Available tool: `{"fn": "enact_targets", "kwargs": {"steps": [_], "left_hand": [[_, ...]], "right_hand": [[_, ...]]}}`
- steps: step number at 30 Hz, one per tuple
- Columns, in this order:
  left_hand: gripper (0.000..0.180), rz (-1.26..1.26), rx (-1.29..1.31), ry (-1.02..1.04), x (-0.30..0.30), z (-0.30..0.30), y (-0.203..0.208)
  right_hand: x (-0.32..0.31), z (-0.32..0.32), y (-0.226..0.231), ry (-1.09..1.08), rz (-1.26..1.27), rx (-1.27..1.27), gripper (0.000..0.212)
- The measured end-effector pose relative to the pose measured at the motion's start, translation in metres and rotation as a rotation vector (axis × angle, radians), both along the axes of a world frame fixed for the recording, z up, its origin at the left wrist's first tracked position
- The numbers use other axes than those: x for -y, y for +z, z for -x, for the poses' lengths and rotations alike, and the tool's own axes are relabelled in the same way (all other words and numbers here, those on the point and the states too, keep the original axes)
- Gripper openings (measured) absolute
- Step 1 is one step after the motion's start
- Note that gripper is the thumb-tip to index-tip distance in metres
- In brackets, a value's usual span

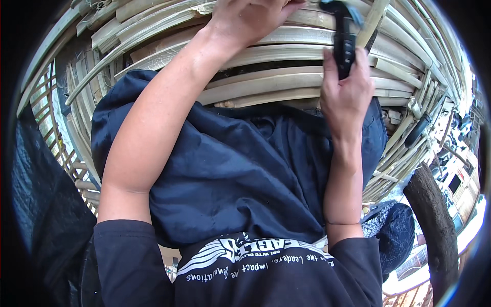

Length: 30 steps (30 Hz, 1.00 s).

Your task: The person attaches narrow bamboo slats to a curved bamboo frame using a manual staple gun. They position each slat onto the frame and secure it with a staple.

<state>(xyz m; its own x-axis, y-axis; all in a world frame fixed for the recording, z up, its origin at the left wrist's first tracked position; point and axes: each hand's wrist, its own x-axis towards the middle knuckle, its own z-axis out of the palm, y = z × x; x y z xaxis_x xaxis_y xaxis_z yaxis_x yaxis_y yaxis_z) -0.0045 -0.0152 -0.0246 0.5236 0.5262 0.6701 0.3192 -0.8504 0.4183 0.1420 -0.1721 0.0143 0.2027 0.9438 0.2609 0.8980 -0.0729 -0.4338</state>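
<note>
Logged nearest first: black shirt [266, 289] with white print, just this side of the dark blue cloth [230, 169]. Took that cloth as landmark. Found split bamboo slats [281, 84] beyond it, running crosswise, with dark gaps between some. Saw right hand [350, 89] beyond the cloth's right end, grip wrapped around a black-handled tool [344, 53], hammer-like at a guess; too blurred at the head to confirm. Marked a pale bamboo piece [372, 25] beyond that same end. Placed left hand [248, 20] beyond the cloth's middle, over the slats, mostly cut off at the fingers by the upper edge. Could not tell the left grip's state, nor anything held in it.

Judged worst risk: a knock to the left fingers, caused by a stray swing toward the cloth's middle. Could also have glanced off curved bamboo and skidded. Could have cracked a thin slat through excess force. Might have lost the handle through a slackened grip. Might have scraped skin on raw slat edges.
</note>
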Motion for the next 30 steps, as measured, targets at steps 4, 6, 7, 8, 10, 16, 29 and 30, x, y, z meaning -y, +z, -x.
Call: {"fn": "enact_targets", "kwargs": {"steps": [4, 6, 7, 8, 10, 16, 29, 30], "left_hand": [[0.008, 0.013, -0.023, -0.027, 0.002, -0.001, 0.001], [0.008, 0.000, -0.020, -0.016, 0.001, 0.002, -0.002], [0.009, -0.027, -0.012, -0.001, 0.002, 0.004, -0.004], [0.009, 0.020, -0.027, 0.015, 0.005, 0.005, -0.002], [0.008, -0.007, -0.010, -0.006, 0.000, 0.001, 0.003], [0.007, 0.007, -0.056, 0.024, 0.001, 0.003, 0.001], [0.011, -0.059, -0.019, -0.003, 0.002, 0.001, 0.001], [0.011, -0.055, -0.020, 0.001, 0.001, 0.002, 0.000]], "right_hand": [[0.012, 0.019, 0.002, -0.205, -0.463, -0.679, 0.028], [0.003, 0.016, 0.002, -0.176, -0.242, -0.483, 0.025], [0.003, 0.013, 0.006, -0.167, 0.108, -0.216, 0.023], [0.004, 0.017, -0.002, -0.208, 0.036, -0.283, 0.020], [0.003, 0.014, 0.000, -0.141, -0.399, -0.488, 0.023], [0.006, 0.011, -0.002, -0.147, -0.089, -0.269, 0.020], [0.003, 0.006, 0.000, -0.174, -0.402, -0.809, 0.020], [0.003, 0.004, 0.000, -0.189, -0.327, -0.858, 0.019]]}}
